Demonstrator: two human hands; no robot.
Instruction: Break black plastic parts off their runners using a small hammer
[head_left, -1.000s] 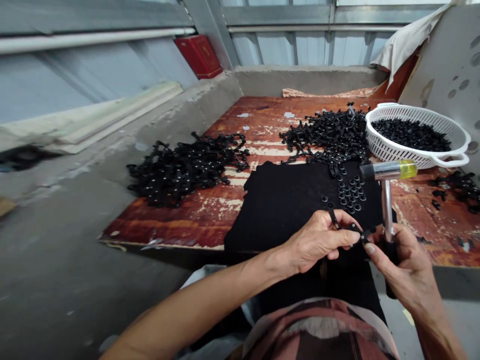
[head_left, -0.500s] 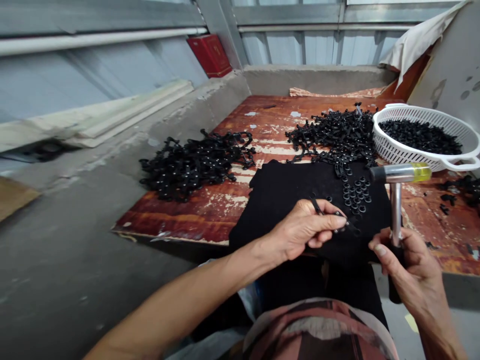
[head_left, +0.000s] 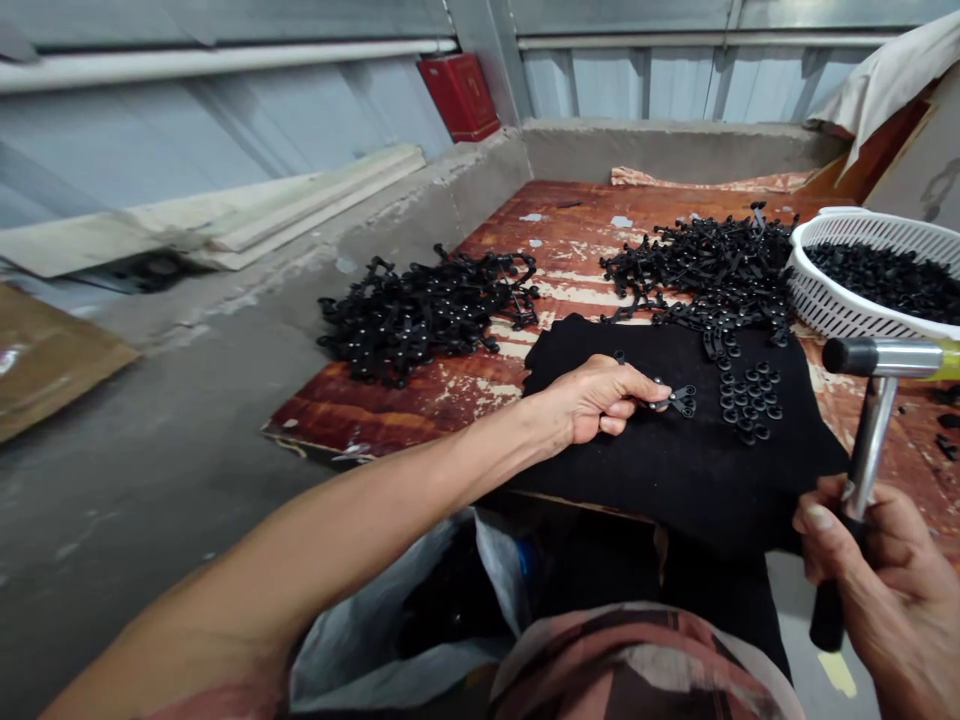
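Observation:
My left hand (head_left: 596, 400) is closed on small black linked pieces (head_left: 682, 400) with round ends and shiny rivet-like dots, held over a black cloth (head_left: 592, 480). Part of what it holds is hidden by the fingers. Wrapped round the black grip of a hammer (head_left: 866, 440), my right hand (head_left: 874, 560) holds it upright at the right, beyond the cloth's edge. The hammer has a metal shaft and a head with a black face and a yellow face. Several small black rings (head_left: 750, 400) lie grouped on the cloth, right of my left hand.
A heap of black linked pieces (head_left: 420, 315) lies on the worn red-brown table (head_left: 570, 235) at left. Another black heap (head_left: 712, 265) lies behind the cloth, beside a white basket (head_left: 832, 295) of black parts. A red box (head_left: 461, 97) stands by the wall.
My left hand has shifted slightly left and up with the black pieces, which now show fanned out past the fingertips. The hammer has moved right, away from the rings. The view has turned left.

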